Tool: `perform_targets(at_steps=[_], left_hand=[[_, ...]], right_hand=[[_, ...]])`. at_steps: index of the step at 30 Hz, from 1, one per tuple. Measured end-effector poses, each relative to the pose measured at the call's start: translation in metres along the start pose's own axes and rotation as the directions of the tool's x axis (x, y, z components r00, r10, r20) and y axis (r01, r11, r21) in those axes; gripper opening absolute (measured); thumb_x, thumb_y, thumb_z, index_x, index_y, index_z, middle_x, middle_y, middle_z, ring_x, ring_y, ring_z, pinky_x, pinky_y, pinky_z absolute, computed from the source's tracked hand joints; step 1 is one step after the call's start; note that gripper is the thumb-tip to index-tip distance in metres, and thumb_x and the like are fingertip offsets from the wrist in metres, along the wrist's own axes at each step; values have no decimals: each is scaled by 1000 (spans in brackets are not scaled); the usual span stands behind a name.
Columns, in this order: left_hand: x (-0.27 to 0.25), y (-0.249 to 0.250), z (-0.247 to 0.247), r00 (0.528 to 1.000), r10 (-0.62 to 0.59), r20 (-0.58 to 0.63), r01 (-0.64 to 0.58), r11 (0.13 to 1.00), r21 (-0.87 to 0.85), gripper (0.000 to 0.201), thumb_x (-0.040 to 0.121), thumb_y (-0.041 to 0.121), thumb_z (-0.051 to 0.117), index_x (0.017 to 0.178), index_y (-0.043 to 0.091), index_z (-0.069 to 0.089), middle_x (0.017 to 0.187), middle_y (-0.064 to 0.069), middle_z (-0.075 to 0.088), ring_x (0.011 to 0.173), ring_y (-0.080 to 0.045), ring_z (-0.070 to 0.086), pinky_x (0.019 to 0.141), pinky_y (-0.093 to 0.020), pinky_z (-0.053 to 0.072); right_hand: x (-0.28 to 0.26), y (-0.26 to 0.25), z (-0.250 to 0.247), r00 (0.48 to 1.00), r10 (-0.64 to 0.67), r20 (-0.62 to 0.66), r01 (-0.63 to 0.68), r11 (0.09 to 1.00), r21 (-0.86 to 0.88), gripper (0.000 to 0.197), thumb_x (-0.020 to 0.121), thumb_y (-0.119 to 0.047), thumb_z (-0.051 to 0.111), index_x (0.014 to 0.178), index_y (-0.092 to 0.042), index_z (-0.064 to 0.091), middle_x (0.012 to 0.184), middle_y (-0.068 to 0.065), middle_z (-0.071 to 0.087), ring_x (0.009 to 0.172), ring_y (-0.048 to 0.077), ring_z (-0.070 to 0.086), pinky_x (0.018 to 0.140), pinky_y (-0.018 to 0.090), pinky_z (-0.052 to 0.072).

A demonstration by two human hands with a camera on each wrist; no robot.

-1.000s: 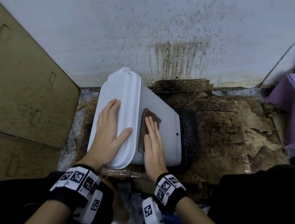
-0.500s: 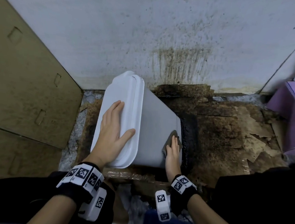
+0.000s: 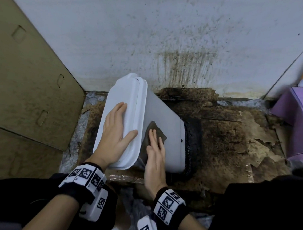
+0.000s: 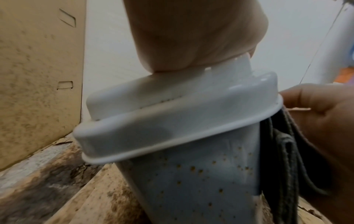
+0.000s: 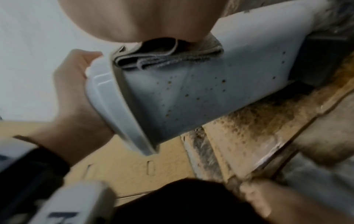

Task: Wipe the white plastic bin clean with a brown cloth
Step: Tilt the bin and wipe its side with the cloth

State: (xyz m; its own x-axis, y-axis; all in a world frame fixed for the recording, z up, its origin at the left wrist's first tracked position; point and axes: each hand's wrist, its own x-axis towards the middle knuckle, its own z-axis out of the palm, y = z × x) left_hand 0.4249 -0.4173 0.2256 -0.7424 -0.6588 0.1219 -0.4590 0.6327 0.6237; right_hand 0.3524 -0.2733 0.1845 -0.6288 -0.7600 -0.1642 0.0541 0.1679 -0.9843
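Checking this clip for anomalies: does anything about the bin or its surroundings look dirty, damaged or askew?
Yes. The white bin leans tilted rather than upright, and its near side carries brown specks the cloth has not reached. The cardboard on the floor is stained dark and peeling, and the wall behind shows brown streaks.

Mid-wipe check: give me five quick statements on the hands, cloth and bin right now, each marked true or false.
1. The left hand rests flat on the bin's lid. True.
2. The right hand presses the cloth on the lid. False: it presses it on the bin side wall, just below the rim.
3. The bin stands upright. False: it is tilted.
4. Brown specks dot the bin's near side. True.
5. The cloth is white. False: it is brown.
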Motion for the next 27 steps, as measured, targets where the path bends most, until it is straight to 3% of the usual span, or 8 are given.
perform_targets(at_steps=[3, 6, 11, 15, 19, 22, 27], left_hand=[[-1, 0, 1, 1000, 3, -1, -3, 1000, -19, 84, 92, 57, 45, 160, 15, 19, 167, 0, 17, 155, -12, 11, 127, -36, 10], [-1, 1, 2, 1000, -3, 3, 3, 999, -36, 84, 92, 58, 46, 160, 17, 18, 167, 2, 16, 155, -11, 10, 127, -41, 12], [0, -1, 2, 1000, 3, -4, -3, 999, -41, 84, 92, 57, 46, 160, 15, 19, 167, 1, 16, 155, -13, 11, 127, -45, 14], [0, -5, 0, 1000, -7, -8, 6, 999, -43, 84, 92, 56, 46, 160, 15, 19, 167, 0, 17, 155, -13, 12, 127, -41, 13], [-2, -12, -2, 1000, -10, -16, 9, 998, -56, 82, 93, 54, 47, 160, 16, 19, 166, 2, 18, 154, -7, 11, 125, -27, 8], [-3, -16, -5, 1000, -23, -20, 21, 996, -89, 81, 92, 53, 48, 159, 18, 20, 165, 4, 18, 151, 1, 10, 121, -17, 6], [-2, -16, -6, 999, -34, -3, 33, 994, -100, 82, 91, 54, 49, 159, 19, 19, 164, 6, 18, 152, -5, 11, 123, -23, 8]], right_hand=[[5, 7, -6, 991, -65, -121, 43, 983, -177, 50, 101, -44, 24, 148, -41, 40, 152, -31, 35, 143, -4, 21, 121, 29, 16], [12, 10, -3, 974, -145, -176, 75, 933, -353, 46, 102, -44, 27, 144, -30, 43, 153, -16, 40, 142, 6, 28, 120, 37, 21], [19, 15, 6, 959, -202, -201, 129, 937, -325, 45, 101, -39, 34, 141, -20, 41, 140, -2, 43, 127, 12, 39, 112, 41, 34], [21, 26, 8, 975, -191, -112, 155, 950, -271, 59, 103, -44, 25, 158, -20, 23, 163, -7, 22, 148, 4, 20, 124, 29, 15], [29, 52, -4, 979, -203, -19, 187, 930, -315, 56, 108, -36, 24, 161, -26, 13, 169, -11, 9, 154, 1, 5, 124, 21, 4], [38, 85, -22, 992, -109, -57, 82, 931, -357, 56, 106, -34, 20, 161, -29, 10, 170, -10, 6, 154, 0, 1, 126, 27, 4], [47, 125, -52, 964, 213, -162, -252, 924, -289, 59, 104, -32, 16, 161, -19, 5, 170, 1, 0, 156, 11, -2, 120, 16, -8]])
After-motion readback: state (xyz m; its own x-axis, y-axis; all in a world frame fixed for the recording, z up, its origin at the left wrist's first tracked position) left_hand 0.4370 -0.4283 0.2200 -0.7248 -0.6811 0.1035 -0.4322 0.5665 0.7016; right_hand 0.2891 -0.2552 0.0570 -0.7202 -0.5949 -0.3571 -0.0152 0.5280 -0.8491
